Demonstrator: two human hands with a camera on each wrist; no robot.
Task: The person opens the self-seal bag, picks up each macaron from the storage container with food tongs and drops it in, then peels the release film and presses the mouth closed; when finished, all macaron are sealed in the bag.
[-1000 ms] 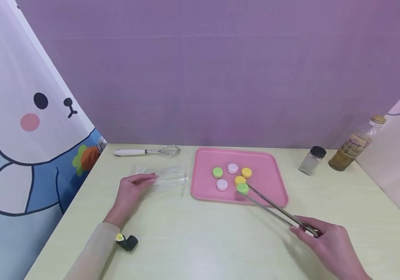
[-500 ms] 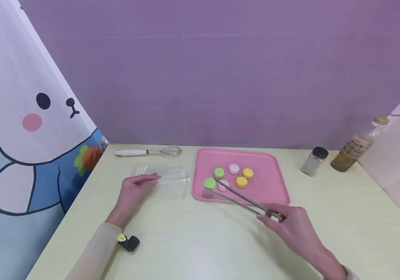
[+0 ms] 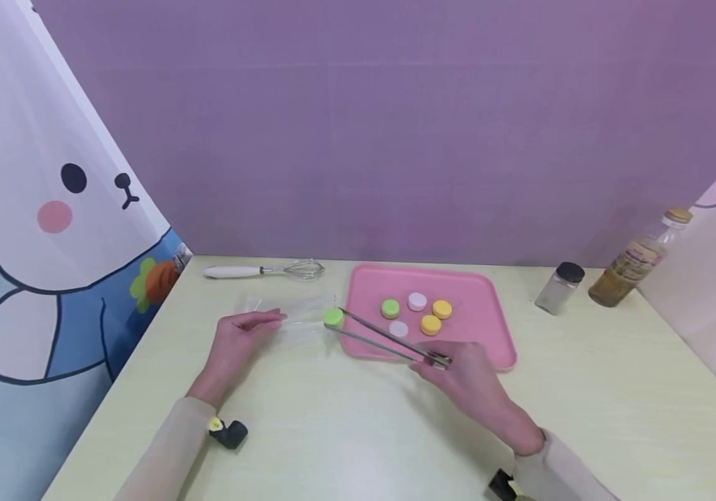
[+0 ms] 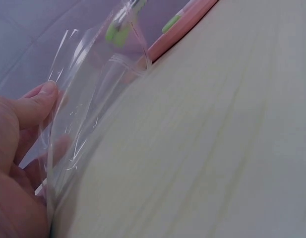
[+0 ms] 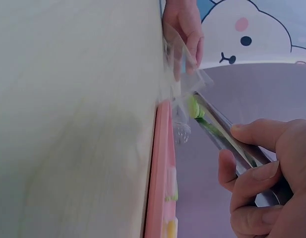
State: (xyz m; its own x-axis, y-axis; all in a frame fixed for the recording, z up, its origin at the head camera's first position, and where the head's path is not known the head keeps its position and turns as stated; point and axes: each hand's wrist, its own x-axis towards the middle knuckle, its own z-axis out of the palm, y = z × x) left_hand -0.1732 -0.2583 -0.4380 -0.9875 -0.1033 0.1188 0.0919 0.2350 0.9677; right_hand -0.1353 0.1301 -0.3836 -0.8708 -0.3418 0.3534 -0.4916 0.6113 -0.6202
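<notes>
My right hand [image 3: 467, 379] grips metal tongs [image 3: 389, 337], whose tips pinch a green macaron [image 3: 333, 318]. The macaron hangs at the right end of a clear plastic bag [image 3: 304, 316], just past the tray's left rim. Whether it is inside the bag's mouth I cannot tell. With thumb and fingers my left hand [image 3: 239, 348] pinches the bag by its left part; the left wrist view shows the bag [image 4: 88, 84] standing partly open. On the pink tray [image 3: 483, 344] lie another green macaron [image 3: 390, 308], two yellow macarons [image 3: 431, 324] and two pale lilac macarons [image 3: 417, 301].
A whisk [image 3: 264, 270] with a white handle lies behind the bag. Toward the back right stand a small black-lidded jar [image 3: 559, 288] and a corked bottle [image 3: 636, 261] of brown liquid. A purple backdrop [image 3: 364, 139] rises at the table's far edge.
My right hand has carried the green macaron in the tongs leftward, from over the tray to the bag's right end. The left hand holds the bag in about the same spot.
</notes>
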